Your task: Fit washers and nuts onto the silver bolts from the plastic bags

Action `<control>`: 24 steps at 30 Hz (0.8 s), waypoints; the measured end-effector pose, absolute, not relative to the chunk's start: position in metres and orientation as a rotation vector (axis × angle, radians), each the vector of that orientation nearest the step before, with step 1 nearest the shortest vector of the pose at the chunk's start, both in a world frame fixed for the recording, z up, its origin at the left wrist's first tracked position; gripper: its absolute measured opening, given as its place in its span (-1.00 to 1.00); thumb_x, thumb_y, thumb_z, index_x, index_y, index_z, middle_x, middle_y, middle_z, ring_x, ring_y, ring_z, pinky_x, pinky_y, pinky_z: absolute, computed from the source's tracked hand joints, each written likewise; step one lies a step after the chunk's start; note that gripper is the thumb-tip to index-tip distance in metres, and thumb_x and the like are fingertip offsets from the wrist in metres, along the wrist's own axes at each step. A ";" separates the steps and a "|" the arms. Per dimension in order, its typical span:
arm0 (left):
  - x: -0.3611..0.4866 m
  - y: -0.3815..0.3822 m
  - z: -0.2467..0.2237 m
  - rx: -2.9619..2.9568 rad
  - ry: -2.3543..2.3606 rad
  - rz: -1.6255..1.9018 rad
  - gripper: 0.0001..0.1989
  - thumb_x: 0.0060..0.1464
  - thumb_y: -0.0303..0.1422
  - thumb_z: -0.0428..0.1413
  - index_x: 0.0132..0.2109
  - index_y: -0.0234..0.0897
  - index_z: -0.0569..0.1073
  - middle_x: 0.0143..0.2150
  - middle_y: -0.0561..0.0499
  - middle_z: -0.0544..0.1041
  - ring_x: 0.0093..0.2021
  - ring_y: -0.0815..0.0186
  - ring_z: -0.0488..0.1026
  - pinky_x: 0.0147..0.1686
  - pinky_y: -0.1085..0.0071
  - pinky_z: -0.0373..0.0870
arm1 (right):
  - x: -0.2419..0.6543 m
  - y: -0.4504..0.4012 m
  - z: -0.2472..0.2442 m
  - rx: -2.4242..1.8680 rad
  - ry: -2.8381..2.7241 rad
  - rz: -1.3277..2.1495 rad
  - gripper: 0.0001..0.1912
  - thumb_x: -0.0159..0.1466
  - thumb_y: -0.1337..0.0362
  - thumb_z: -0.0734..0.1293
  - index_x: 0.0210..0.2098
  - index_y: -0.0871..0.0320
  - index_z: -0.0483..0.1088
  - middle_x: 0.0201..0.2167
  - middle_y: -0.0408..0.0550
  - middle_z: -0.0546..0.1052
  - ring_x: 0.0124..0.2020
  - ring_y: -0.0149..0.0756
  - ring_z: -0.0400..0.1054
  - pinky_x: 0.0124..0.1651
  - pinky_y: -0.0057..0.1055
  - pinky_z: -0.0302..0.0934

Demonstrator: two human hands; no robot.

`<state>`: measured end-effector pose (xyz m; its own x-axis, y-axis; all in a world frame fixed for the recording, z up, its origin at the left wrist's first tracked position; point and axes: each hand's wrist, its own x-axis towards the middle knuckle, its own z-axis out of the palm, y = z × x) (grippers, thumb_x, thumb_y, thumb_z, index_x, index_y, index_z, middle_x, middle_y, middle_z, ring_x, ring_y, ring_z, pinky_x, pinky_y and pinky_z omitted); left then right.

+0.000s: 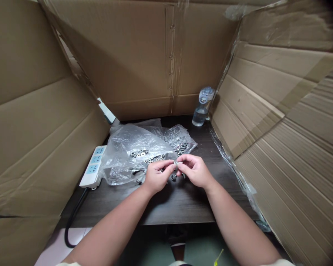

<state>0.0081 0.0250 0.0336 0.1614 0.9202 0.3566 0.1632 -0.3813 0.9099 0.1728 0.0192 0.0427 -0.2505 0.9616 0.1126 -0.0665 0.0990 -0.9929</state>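
Observation:
My left hand (157,178) and my right hand (195,171) meet above the dark table. Between their fingertips is a small silvery metal fastener (176,162), pinched from both sides; its exact kind is too small to make out. Just behind the hands, several metal nuts (158,158) and ring-shaped pieces (138,153) lie on a clear plastic bag (122,147). A dark-headed bolt (174,178) rests on the table under my fingers, and another dark piece (139,181) sits left of my left hand. Farther back is a clear bag of metal screws (179,136).
Cardboard walls (127,55) enclose the table (183,208) at the back and both sides. A white power strip (93,168) with a black cable (72,218) lies at the left. At the back right stands a clear water bottle (202,107).

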 end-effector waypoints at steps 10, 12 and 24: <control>0.009 0.025 0.033 1.842 1.062 1.310 -0.83 0.03 -0.33 0.16 -0.35 -0.33 0.60 -0.54 -0.01 0.55 -0.54 0.37 0.44 -0.53 0.49 0.36 | 0.171 0.020 0.043 -1.098 -1.627 1.157 -0.58 0.35 0.05 0.11 -0.53 0.17 0.26 -0.68 -0.18 0.38 -0.62 -0.42 0.29 -0.44 -0.45 0.19; 0.009 0.025 0.032 1.754 1.062 1.299 -0.81 0.03 -0.31 0.16 -0.32 -0.34 0.60 -0.55 -0.01 0.54 -0.56 0.37 0.43 -0.54 0.49 0.35 | 0.171 0.020 0.043 -1.033 -1.533 1.254 -0.64 0.32 0.04 0.16 -0.45 0.17 0.29 -0.64 -0.17 0.40 -0.60 -0.41 0.33 -0.46 -0.45 0.23; 0.008 0.024 0.033 1.906 1.047 1.360 -0.83 0.07 -0.35 0.13 -0.28 -0.31 0.60 -0.48 -0.04 0.58 -0.49 0.34 0.48 -0.47 0.47 0.40 | 0.169 0.016 0.046 -0.989 -1.520 1.262 -0.78 0.25 0.12 0.28 -0.30 0.16 0.31 -0.60 -0.19 0.41 -0.57 -0.39 0.36 -0.44 -0.43 0.26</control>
<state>0.0076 0.0241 0.0331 0.1770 0.8468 0.5016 0.2689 -0.5319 0.8030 0.1691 0.0158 0.0456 -0.2760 0.9503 0.1445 0.0327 0.1595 -0.9867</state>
